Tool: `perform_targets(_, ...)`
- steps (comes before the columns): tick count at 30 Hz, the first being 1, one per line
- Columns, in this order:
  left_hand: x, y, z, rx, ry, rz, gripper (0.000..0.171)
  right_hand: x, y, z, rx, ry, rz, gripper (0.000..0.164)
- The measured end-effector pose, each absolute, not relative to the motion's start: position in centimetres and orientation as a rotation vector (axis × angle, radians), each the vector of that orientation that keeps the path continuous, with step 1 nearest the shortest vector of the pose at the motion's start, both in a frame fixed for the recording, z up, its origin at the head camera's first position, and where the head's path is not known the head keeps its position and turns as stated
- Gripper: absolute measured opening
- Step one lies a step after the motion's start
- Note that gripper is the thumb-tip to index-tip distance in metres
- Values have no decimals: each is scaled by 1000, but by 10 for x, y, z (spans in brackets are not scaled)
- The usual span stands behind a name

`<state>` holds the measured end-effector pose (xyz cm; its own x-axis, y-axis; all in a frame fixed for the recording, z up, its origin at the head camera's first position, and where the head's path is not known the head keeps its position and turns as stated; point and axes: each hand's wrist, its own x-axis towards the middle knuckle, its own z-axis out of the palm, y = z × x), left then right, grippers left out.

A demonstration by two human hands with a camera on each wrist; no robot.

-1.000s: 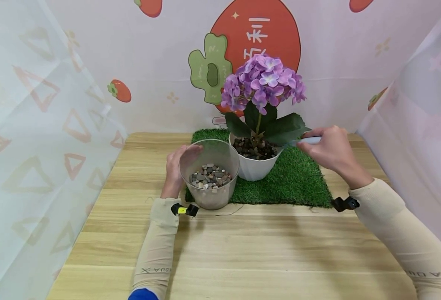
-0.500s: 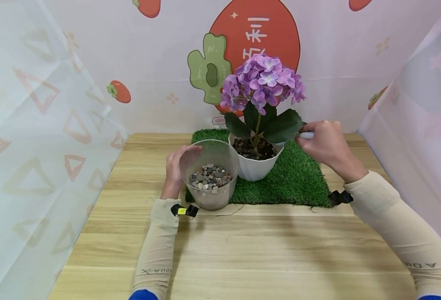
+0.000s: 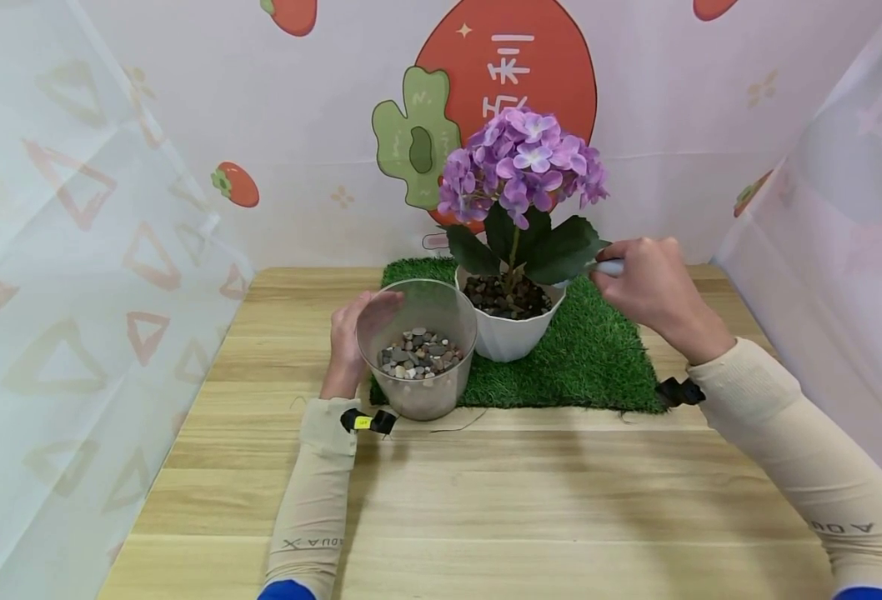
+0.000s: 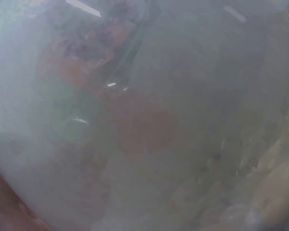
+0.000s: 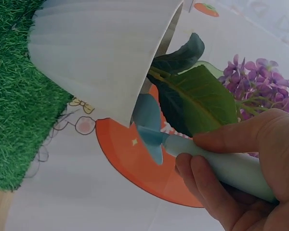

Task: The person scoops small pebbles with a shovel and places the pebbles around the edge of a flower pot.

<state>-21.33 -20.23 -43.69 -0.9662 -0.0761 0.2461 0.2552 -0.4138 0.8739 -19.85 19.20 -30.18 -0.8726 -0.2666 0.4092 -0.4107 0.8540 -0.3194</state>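
My right hand (image 3: 654,287) grips the pale blue handle of a small garden trowel (image 5: 151,125). Its blade reaches the rim of a white flowerpot (image 3: 512,335), partly hidden by the rim and leaves. A purple hydrangea (image 3: 523,167) with dark green leaves stands upright in the pot, among dark pebbly fill (image 3: 504,297). On the left, my left hand (image 3: 347,337) holds a clear plastic tub (image 3: 426,396) by its side, fingers round the far wall. Several grey and brown pebbles (image 3: 420,354) lie in the tub. The left wrist view is mostly filled by the tub's hazy wall.
Pot and tub stand close together on a green artificial grass mat (image 3: 591,375), the tub at its front left edge. Beneath is a wooden table (image 3: 486,500). A printed cloth backdrop (image 3: 298,125) closes off the rear and sides.
My right hand has shifted slightly left and up with the trowel, and the blade has gone behind the leaf and pot rim. The left hand and tub stay put.
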Motion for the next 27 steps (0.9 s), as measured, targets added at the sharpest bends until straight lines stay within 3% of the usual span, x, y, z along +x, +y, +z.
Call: perform_targets(27, -213, -202, -437, -251, -1562, -2496, 45, -185, 198, -294, 541, -2610, 491, 20)
